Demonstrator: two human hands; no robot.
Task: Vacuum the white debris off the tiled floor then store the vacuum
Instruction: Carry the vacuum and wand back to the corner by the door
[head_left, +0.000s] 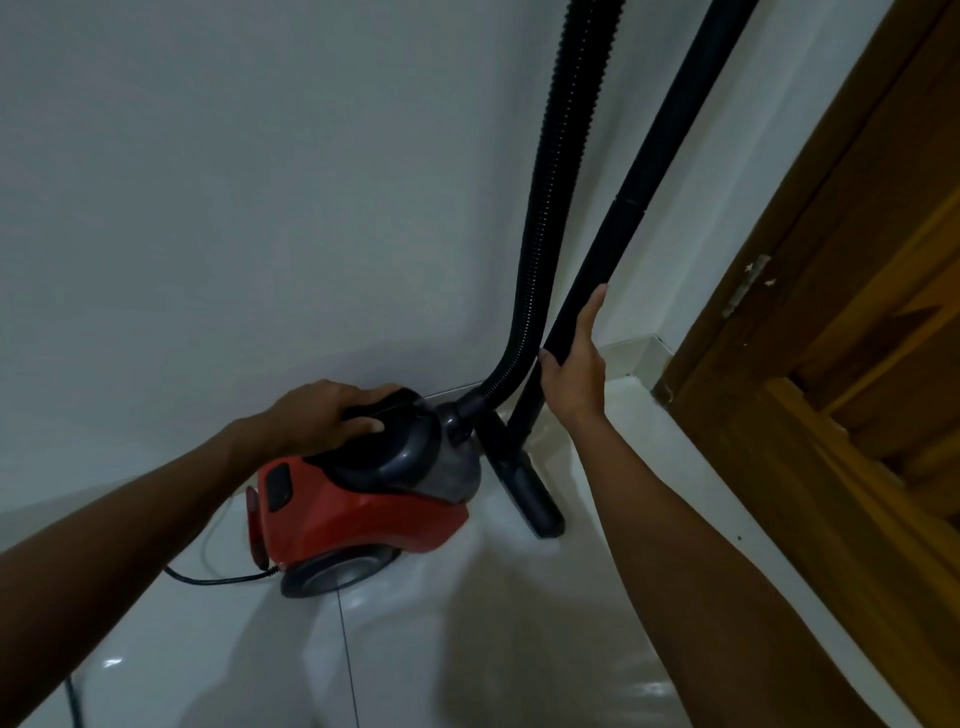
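Observation:
A red and grey canister vacuum (363, 514) stands on the white tiled floor (467, 649) in a corner of the room. My left hand (322, 415) grips the black carry handle (402, 402) on top of it. The ribbed black hose (550, 208) rises from the vacuum's front. Beside it the black wand (649, 171) leans upright against the wall corner, its floor head (530, 493) resting on the tiles. My right hand (576, 364) lies against the wand with fingers straight along it and the thumb on its near side. No white debris shows on the floor.
White walls (234, 182) meet just behind the vacuum. A brown wooden door and frame (857, 312) stand close on the right. The black power cord (218, 579) trails left from the vacuum's rear and runs down the lower left.

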